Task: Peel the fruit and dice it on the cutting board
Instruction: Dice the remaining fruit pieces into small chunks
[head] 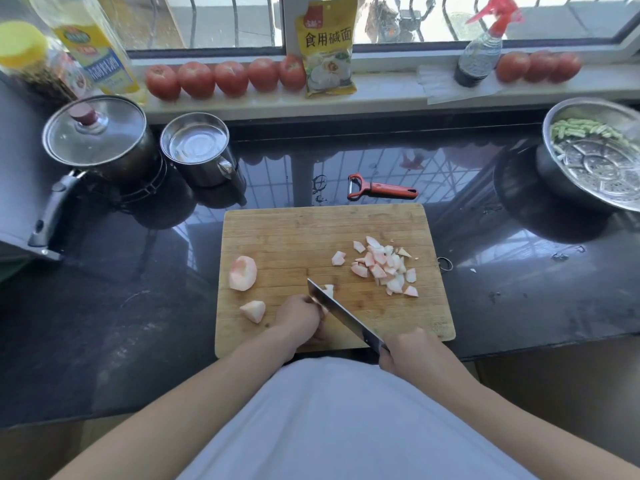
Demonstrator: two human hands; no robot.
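A bamboo cutting board (294, 233) lies on the dark counter. A pile of diced pale pink fruit (388, 266) sits on its right half. Two larger peeled pieces lie at the left: a big chunk (242, 273) and a smaller wedge (253, 310). My left hand (300, 318) curls over a fruit piece (328, 291) near the board's front, mostly hiding it. My right hand (407, 351) grips the handle of a knife (341, 315), whose blade runs up and left against my left fingers and rests on that piece.
A red peeler (381, 189) lies just behind the board. A lidded pot (98, 140) and a steel cup (201, 150) stand at the back left, a steel bowl (595, 157) with green vegetables at the right. Tomatoes (221, 79), bottles and a yellow packet line the windowsill.
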